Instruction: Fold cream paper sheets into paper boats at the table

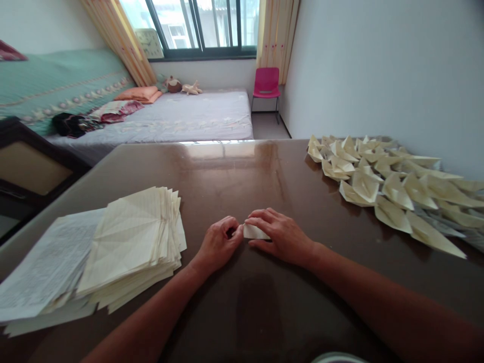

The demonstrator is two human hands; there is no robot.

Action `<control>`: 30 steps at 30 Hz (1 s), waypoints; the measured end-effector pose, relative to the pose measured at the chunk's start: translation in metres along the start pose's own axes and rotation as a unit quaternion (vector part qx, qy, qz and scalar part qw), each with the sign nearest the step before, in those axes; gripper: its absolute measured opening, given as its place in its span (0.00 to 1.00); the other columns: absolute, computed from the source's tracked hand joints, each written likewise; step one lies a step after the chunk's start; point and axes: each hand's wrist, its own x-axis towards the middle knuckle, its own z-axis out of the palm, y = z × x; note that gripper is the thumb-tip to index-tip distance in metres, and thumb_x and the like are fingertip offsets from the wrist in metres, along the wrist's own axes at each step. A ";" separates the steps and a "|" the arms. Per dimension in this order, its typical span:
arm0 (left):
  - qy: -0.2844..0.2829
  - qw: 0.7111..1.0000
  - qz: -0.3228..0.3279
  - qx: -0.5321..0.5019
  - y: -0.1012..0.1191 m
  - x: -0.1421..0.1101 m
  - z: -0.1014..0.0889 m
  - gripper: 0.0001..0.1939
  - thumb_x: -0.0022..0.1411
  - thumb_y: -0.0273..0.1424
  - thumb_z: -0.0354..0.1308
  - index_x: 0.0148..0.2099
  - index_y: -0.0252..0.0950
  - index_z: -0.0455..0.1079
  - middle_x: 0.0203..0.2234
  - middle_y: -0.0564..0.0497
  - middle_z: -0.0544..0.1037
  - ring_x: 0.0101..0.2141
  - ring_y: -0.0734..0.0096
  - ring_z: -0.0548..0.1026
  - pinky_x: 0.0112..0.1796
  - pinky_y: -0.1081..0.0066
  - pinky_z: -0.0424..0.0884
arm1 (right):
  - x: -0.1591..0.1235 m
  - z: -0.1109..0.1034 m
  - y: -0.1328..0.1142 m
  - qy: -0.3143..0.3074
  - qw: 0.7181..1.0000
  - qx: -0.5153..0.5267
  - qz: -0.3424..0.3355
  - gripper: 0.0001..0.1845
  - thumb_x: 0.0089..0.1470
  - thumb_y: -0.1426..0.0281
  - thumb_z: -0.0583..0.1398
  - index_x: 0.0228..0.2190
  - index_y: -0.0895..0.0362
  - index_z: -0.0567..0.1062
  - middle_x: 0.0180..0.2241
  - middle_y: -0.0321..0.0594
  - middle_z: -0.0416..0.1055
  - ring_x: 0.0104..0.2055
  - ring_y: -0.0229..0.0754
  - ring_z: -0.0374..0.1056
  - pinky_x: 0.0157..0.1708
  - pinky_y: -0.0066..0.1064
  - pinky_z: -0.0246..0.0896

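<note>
Between my hands, at the middle of the table, is a small folded piece of cream paper (254, 232). My left hand (221, 241) pinches its left end between thumb and fingers. My right hand (282, 234) lies over its right part, fingers bent across the top and thumb along the near side, so much of the paper is hidden. To the left rests a stack of creased cream paper sheets (126, 242), partly on top of printed sheets (49, 267). Many folded paper boats (363, 184) stand in rows at the right.
The glossy brown table (227, 186) reflects the window. Beyond its far edge are a bed (204, 116) and a pink chair (266, 83). A dark wooden cabinet (34, 171) stands at left. A pale round rim (338, 358) shows at the bottom edge.
</note>
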 end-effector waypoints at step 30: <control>-0.029 0.999 0.005 -0.013 -0.001 -0.003 0.002 0.16 0.62 0.36 0.50 0.24 0.35 0.60 0.19 0.57 0.62 0.23 0.77 0.61 0.27 0.74 0.55 | 0.001 -0.012 0.006 -0.088 0.995 -0.015 -0.047 0.21 0.61 0.65 0.54 0.55 0.53 0.65 0.51 0.44 0.68 0.51 0.44 0.64 0.49 0.36 0.63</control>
